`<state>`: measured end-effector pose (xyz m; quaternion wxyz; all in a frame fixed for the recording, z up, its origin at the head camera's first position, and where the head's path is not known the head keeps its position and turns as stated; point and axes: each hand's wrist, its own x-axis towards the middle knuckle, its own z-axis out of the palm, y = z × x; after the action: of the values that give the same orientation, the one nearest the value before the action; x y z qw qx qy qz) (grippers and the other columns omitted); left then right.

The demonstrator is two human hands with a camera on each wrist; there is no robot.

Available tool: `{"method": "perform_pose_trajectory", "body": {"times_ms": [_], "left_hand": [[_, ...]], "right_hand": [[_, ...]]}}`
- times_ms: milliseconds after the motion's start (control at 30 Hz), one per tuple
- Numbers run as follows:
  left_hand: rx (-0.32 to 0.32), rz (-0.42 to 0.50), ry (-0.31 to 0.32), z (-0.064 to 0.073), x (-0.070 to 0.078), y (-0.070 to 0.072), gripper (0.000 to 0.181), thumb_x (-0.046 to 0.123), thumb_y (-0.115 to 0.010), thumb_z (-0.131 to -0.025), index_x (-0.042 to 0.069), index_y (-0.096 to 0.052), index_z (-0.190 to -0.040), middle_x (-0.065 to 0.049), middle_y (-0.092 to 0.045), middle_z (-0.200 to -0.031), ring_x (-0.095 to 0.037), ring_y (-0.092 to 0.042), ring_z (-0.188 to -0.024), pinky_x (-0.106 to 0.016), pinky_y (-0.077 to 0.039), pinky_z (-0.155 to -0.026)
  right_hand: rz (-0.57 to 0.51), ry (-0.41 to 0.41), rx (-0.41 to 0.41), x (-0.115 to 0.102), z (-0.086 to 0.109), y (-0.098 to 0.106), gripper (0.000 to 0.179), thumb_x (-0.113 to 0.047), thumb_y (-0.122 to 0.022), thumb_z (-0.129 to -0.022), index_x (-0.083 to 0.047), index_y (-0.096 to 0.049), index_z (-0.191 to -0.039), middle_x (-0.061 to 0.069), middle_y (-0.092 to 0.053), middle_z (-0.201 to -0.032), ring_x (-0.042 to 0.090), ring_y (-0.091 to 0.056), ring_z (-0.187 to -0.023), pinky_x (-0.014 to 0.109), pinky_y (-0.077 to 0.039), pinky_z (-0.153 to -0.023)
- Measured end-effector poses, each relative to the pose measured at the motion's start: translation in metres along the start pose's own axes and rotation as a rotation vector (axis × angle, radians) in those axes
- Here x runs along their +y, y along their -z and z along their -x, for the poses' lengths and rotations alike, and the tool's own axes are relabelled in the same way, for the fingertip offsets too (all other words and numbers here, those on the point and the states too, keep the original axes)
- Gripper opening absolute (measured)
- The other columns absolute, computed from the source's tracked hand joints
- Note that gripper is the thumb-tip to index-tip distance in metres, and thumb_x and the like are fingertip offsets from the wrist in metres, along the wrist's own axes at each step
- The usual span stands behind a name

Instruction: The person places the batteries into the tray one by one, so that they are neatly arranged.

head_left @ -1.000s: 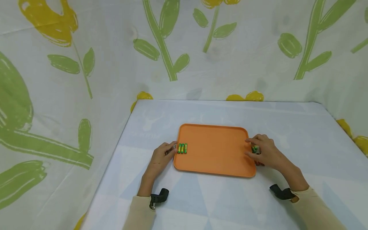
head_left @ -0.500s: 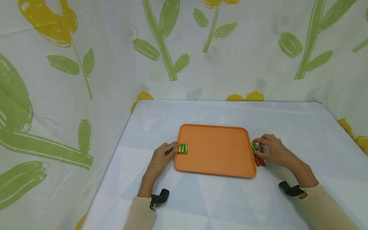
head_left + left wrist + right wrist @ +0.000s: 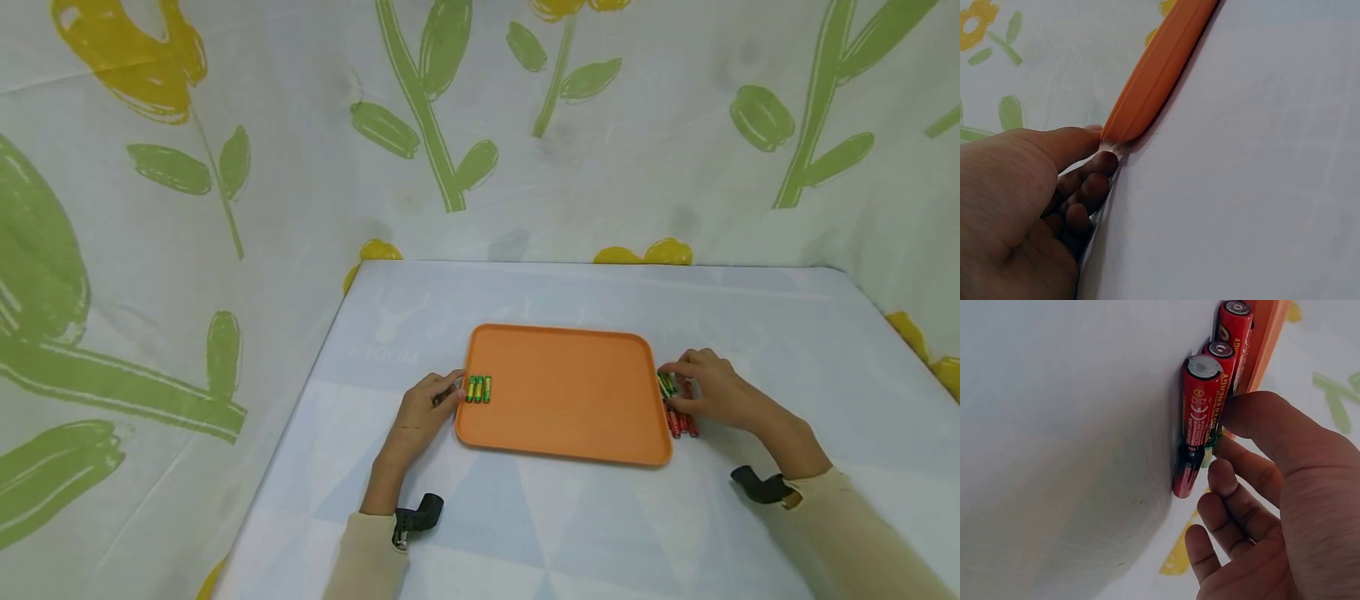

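Note:
My left hand [image 3: 420, 414] pinches the left edge of an orange tray [image 3: 566, 396], its thumb on the rim and the other fingers curled below, as the left wrist view shows. Three green batteries [image 3: 479, 389] lie side by side just inside that edge. Outside the tray's right edge are more green batteries [image 3: 666, 383], with my right hand [image 3: 720, 392] holding one between thumb and forefinger; its grip is partly hidden. Red batteries [image 3: 683, 426] lie beside them, nearer my body. Up close in the right wrist view, these red batteries [image 3: 1202, 403] stand out beside my thumb.
A pale blue and white patterned cloth [image 3: 480, 533] covers the table. Behind and to the left hangs a white curtain [image 3: 300, 100] with green and yellow flowers. Each wrist wears a black camera mount, such as the left one [image 3: 420, 512].
My right hand has drawn back rightward from over the tray's right rim to the green batteries beside it, uncovering the red ones. My left hand stays at the tray's edge.

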<state>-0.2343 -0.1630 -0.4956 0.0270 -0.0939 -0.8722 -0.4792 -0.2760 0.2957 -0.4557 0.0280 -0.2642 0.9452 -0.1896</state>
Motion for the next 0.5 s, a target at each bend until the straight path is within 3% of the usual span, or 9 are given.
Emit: {"method": "perform_pose_trajectory", "body": {"times_ms": [333,500], "left_hand": [[0.003,0.004,-0.005,-0.0005,-0.0011,-0.0004,0.040,0.022,-0.064,-0.100,0.013,-0.062,-0.139,0.000,-0.057,-0.093,-0.015,-0.049,-0.080,-0.029,-0.042,-0.070],[0.001,0.000,0.002,0.0002,-0.0001,0.0009,0.039,0.022,-0.064,-0.100,0.013,-0.062,-0.139,0.001,-0.057,-0.094,-0.015,-0.049,-0.080,-0.028,-0.043,-0.070]], "right_hand": [[0.029,0.025,-0.014,0.0029,-0.0015,0.0007,0.041,-0.013,-0.081,-0.081,-0.002,-0.069,-0.119,0.000,-0.053,-0.093,0.022,-0.045,-0.089,0.040,-0.035,-0.074],[0.030,0.030,0.020,0.0031,-0.0015,0.0024,0.037,-0.016,-0.084,-0.080,-0.002,-0.072,-0.111,0.000,-0.054,-0.091,0.024,-0.047,-0.090,0.041,-0.037,-0.075]]}}
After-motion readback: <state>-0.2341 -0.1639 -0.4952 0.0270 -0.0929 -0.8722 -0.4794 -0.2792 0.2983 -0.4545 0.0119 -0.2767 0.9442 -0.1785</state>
